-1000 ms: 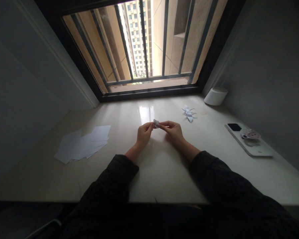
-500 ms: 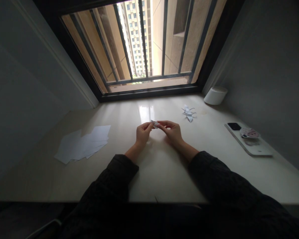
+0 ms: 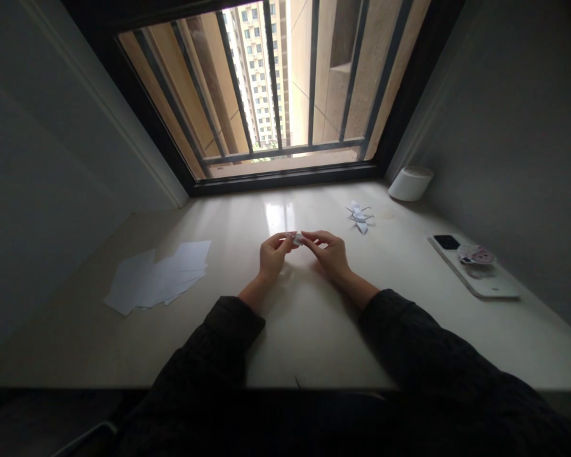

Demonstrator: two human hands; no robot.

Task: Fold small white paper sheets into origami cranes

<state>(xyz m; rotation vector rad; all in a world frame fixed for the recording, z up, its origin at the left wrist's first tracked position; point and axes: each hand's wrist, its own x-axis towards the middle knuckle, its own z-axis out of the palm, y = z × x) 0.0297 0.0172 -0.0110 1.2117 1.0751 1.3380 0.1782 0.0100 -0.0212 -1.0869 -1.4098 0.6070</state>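
A small piece of folded white paper (image 3: pixel 297 238) is pinched between both hands, just above the pale sill in the middle of the view. My left hand (image 3: pixel 272 254) closes thumb and fingers on its left side. From the right, my right hand (image 3: pixel 330 252) grips it between thumb and forefinger. Fingertips cover much of the paper, so its exact shape is hidden. Beyond my right hand lie folded paper cranes (image 3: pixel 360 217), close together on the sill.
Loose white paper sheets (image 3: pixel 162 276) overlap on the left. A phone (image 3: pixel 476 266) with a round grip on its back lies at the right. Behind it, a white rounded container (image 3: pixel 411 183) stands in the corner. A barred window (image 3: pixel 285 171) closes off the far side.
The paper has turned slightly between my fingertips, and its pointed tip at the upper left no longer shows. Both hands stay in nearly the same place.
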